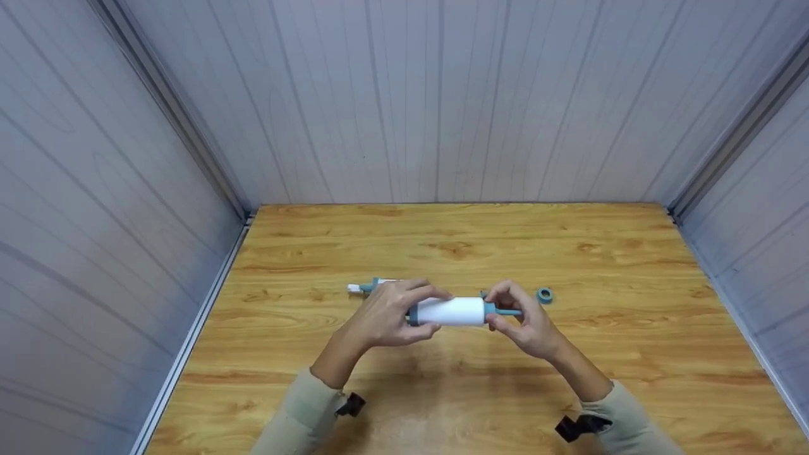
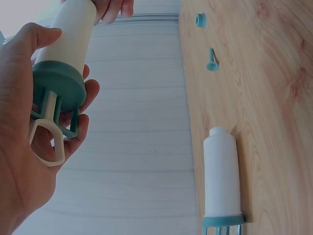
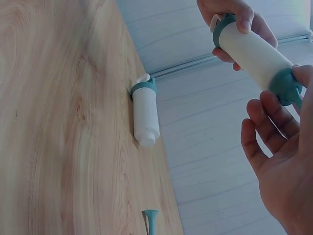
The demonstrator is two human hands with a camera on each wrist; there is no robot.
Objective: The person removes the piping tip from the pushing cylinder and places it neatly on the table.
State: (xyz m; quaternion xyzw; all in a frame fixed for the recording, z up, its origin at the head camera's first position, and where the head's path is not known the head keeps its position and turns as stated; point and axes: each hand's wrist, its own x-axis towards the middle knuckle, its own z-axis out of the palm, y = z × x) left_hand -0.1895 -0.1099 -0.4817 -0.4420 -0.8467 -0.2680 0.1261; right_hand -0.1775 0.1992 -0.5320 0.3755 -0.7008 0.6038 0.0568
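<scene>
A white icing syringe with teal ends is held level above the table between both hands. My left hand grips its barrel near the teal handle collar, and a white plunger ring sticks out beside the palm. At the other end, my right hand pinches the teal end cap between thumb and fingers. From that cap a thin teal nozzle points right, partly covered by the right hand in the right wrist view.
A second white syringe with a teal collar lies on the wooden table, mostly behind the left hand in the head view. A loose teal nozzle and a teal ring lie farther right. Pale panelled walls stand around.
</scene>
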